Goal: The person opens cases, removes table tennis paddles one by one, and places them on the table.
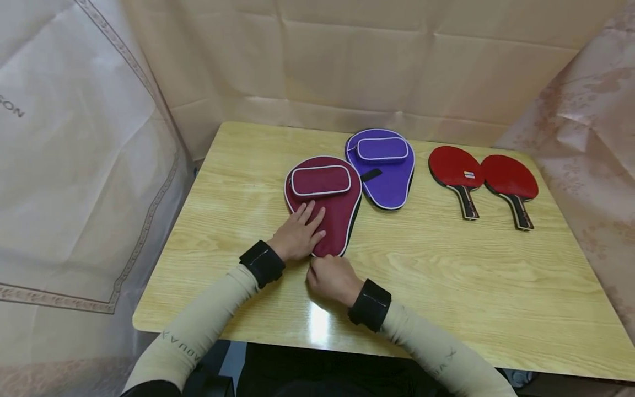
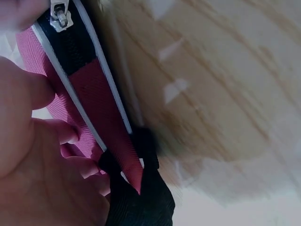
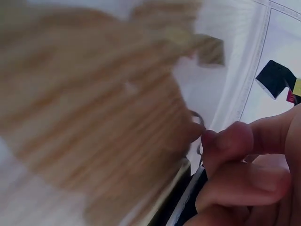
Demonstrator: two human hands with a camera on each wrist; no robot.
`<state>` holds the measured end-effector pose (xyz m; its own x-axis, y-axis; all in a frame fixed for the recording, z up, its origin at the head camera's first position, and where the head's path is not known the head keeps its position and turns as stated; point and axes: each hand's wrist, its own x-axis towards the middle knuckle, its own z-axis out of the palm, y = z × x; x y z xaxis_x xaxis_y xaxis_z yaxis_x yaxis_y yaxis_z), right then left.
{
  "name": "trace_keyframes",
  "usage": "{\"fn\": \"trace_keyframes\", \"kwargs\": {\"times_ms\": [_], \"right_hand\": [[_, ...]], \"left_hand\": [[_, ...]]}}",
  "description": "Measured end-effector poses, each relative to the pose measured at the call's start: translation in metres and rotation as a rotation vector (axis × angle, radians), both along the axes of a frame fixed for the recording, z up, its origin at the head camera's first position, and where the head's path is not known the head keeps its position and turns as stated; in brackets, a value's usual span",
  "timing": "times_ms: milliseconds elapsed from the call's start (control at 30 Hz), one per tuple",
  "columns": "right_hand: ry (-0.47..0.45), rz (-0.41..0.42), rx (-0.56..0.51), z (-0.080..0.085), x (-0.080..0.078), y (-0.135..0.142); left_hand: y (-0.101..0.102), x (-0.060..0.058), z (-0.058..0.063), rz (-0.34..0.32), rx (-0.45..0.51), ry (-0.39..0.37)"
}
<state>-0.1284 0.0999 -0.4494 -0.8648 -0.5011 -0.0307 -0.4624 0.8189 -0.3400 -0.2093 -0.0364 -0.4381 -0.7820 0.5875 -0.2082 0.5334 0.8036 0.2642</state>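
Left hand [image 1: 294, 237]: fingers spread wide on the racket-shaped maroon fabric case [image 1: 338, 218]; light, flat pressure should steady it better than a squeeze.
Maroon case: left of centre on the pale wood-grain table [image 1: 238, 176], narrow end pointing near, raised rectangular pocket [image 1: 320, 181] at the far end; holding the narrow end straight would probably help any work on its edge.
Silver metal zip pull [image 2: 61, 18]: on the black zip edge in the left wrist view; a pull along the seam, not across it, seems least likely to snag, with the black fabric loop [image 2: 142, 200] clear of the teeth.
Right hand [image 1: 333, 277]: fingers curled, gripping the case's near end; whether they pinch fabric or a pull I cannot tell.
Purple racket-shaped fabric case [image 1: 394, 190]: just beside, far right of the maroon one.
Two red rubber-faced rackets [image 1: 451, 165]: farther right, safely apart from the hands.
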Motion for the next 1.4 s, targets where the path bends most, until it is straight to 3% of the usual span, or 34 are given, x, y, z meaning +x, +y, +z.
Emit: {"fn": "trace_keyframes", "kwargs": {"times_ms": [133,267,333,433,567,667,733,967,1133,1267,1400], "right_hand": [[-0.052,-0.018,-0.051,0.008,0.001,0.009],[-0.123,-0.085,-0.131,0.027,-0.009,0.029],[-0.129,-0.168,-0.190,0.034,-0.019,0.041],[-0.161,-0.357,-0.280,0.035,-0.038,0.059],[-0.362,-0.565,-0.444,0.025,-0.059,0.072],[-0.515,-0.620,-0.579,0.016,-0.067,0.074],[-0.560,-0.641,-0.644,0.012,-0.069,0.074],[-0.501,-0.681,-0.739,0.012,-0.069,0.073],[-0.357,-0.638,-0.736,0.021,-0.068,0.071],[-0.223,-0.559,-0.721,0.029,-0.066,0.065],[-0.105,-0.374,-0.747,0.036,-0.061,0.052]], "left_hand": [[0.000,0.002,0.000,0.001,0.005,0.017],[-0.001,0.004,0.000,0.005,0.003,0.017],[-0.002,0.006,0.000,0.012,0.006,0.011],[-0.003,0.009,0.000,0.029,0.017,0.005],[-0.004,0.015,-0.002,0.042,0.025,-0.001],[-0.005,0.016,-0.004,0.042,0.030,-0.013],[-0.008,0.016,-0.004,0.041,0.038,-0.019],[-0.030,0.011,0.001,0.077,0.077,-0.014],[-0.048,0.008,0.006,0.112,0.089,-0.017],[-0.060,0.007,0.007,0.120,0.083,0.004],[-0.076,0.007,0.008,0.150,0.078,-0.003]]}}
